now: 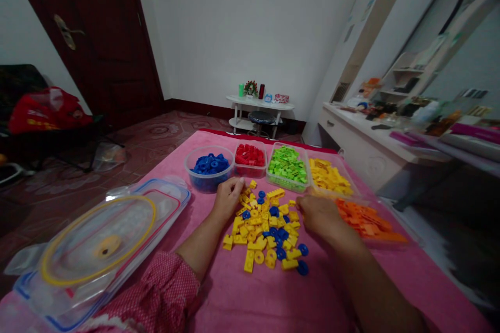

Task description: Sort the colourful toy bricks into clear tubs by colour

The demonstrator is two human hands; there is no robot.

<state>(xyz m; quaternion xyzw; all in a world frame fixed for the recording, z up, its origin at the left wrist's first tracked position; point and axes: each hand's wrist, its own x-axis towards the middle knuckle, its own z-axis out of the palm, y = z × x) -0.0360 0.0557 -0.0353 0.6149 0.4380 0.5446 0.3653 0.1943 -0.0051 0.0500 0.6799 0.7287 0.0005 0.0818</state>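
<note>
The pile of yellow bricks (pixel 255 229) and blue wheels (pixel 282 234) lies loose on the pink cloth (pixel 242 304), between the hands, probably so both can reach it. The left hand (pixel 229 196) rests at its far left edge, fingers close together; the right hand (pixel 318 213) is curled beside its right edge. Whether either grips a piece I cannot tell. Tubs (pixel 287 183) sorted by colour curve round behind, presumably keeping colours apart. The right forearm partly hides the orange tub (pixel 375 242); stacked lids (pixel 135 239) blur together at left.

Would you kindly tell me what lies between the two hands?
The head view shows yellow pieces and blue pieces between the left hand and right hand.
</note>
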